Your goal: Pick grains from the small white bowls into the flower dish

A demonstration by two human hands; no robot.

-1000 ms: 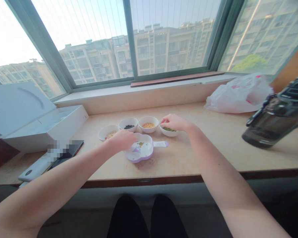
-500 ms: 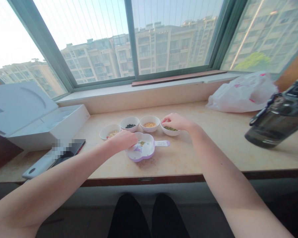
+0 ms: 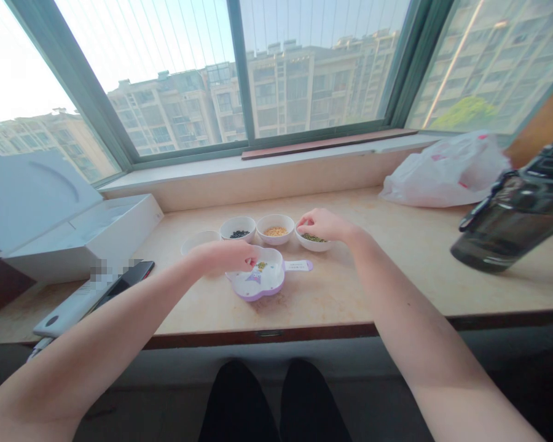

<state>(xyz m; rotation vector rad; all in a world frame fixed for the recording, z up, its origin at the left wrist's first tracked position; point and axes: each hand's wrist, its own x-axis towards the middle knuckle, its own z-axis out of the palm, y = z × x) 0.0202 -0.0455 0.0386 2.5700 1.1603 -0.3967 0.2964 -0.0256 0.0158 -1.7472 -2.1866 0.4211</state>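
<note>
My left hand is over the left side of a white, purple-edged dish, its fingers curled together. What they hold, if anything, is hidden. A small pile of green-yellow beans lies in the dish near a purple printed figure. At the rim of the rightmost white bowl, my right hand has its fingers pinched together above green beans; I cannot make out what is between them. Two more white bowls hold black beans and yellow kernels. My left hand and wrist partly cover the leftmost bowl.
An open white box sits at the left, with a dark phone-like device and a white device in front. A plastic bag and a dark bottle stand right. The counter's front edge runs near my knees.
My left hand has lifted and shifted slightly, uncovering more of the dish's printed figure and covering the leftmost bowl's contents. My right hand stays at the green-bean bowl. The view has shifted slightly.
</note>
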